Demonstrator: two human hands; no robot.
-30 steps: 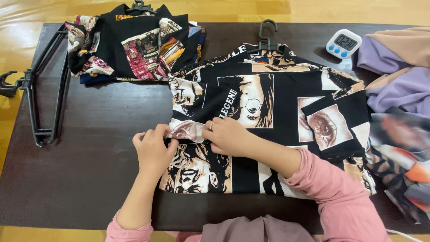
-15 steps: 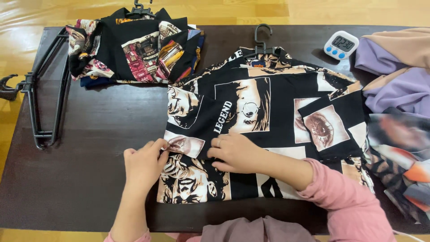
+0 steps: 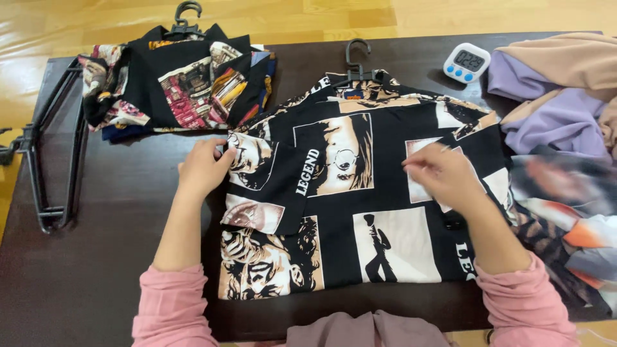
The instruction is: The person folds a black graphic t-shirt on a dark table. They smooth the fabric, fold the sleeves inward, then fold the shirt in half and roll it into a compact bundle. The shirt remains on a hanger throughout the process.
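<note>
A black shirt [image 3: 360,193] printed with beige portrait panels lies flat on the dark table [image 3: 116,238], still on a black hanger [image 3: 355,61] at its collar. Its left sleeve [image 3: 263,186] is folded in over the body. My left hand [image 3: 202,168] rests at the shirt's left edge, fingers touching the folded shoulder. My right hand [image 3: 443,175] pinches the right sleeve near the shirt's right side. Both arms wear pink sleeves.
A pile of folded patterned shirts [image 3: 177,77] with a hanger on top sits at the back left. Black hangers [image 3: 48,154] lie at the left table edge. A white timer [image 3: 466,62] stands at the back right, next to purple and beige clothes [image 3: 553,96].
My left hand moved up from the sleeve cuff to the shoulder edge. My right hand left the shirt's middle and crossed to the right sleeve, taking hold of it.
</note>
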